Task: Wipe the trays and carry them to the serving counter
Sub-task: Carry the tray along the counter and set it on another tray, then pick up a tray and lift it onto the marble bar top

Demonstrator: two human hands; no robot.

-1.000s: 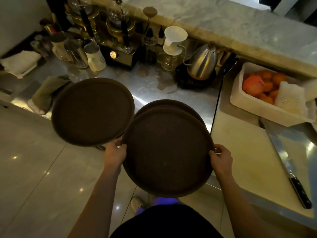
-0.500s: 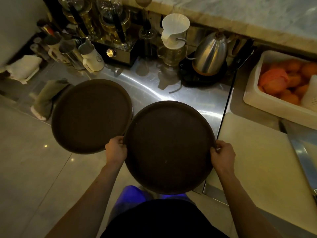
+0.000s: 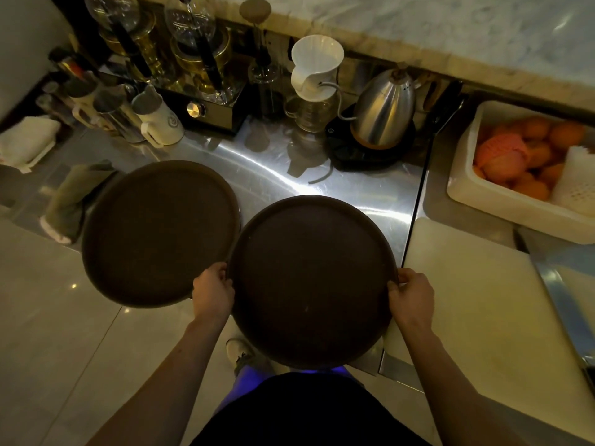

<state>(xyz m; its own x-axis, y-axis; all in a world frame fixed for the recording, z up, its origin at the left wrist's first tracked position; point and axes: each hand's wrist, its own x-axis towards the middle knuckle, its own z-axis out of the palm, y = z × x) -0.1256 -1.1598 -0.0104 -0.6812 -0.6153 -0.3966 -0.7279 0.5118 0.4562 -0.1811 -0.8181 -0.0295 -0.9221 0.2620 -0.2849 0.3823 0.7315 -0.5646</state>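
A round dark brown tray (image 3: 310,281) is held level at the front edge of the steel worktop (image 3: 338,194). My left hand (image 3: 212,292) grips its left rim and my right hand (image 3: 410,299) grips its right rim. Whether another tray lies beneath it is hidden. A second round brown tray (image 3: 157,233) lies to the left, overhanging the worktop's front edge. A grey-green cloth (image 3: 75,201) lies crumpled just left of that tray. The raised marble counter (image 3: 450,24) runs along the back.
Behind the trays stand a steel kettle (image 3: 383,114) on a black base, a white dripper (image 3: 315,72) on a glass jug, siphon brewers and pitchers (image 3: 157,119). At right lie a white cutting board (image 3: 483,317), a knife (image 3: 560,297) and a white tub of oranges (image 3: 528,169).
The held tray came down onto the tray beneath it, which no longer shows. The view has shifted closer to the worktop. Both hands keep their grip on the rim.
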